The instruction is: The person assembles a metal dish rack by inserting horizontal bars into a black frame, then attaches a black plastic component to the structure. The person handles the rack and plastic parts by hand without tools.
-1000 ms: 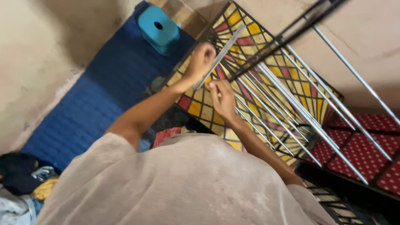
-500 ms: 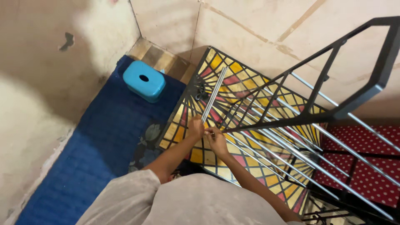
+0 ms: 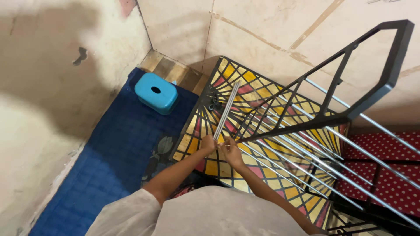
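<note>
- Our left hand (image 3: 208, 143) and right hand (image 3: 230, 150) are both closed around the near end of a bundle of thin metal rods (image 3: 226, 111), the two hands touching each other.
- The rod bundle runs from our hands away over the patterned mat (image 3: 205, 131), towards its dark centre.
- We judge the rods stiff, smooth and light singly, but apt to slide and fan apart; held only at one end, the far end will swing. A hold nearer the middle would steady them.
- How many rods are in the bundle we cannot count; they lie too close together.
- Beside the mat stands one black rack frame (image 3: 372, 87), with several silver bars already across it.
- One blue stool (image 3: 156, 92) sits on one blue rug (image 3: 100, 166), left of the mat.
</note>
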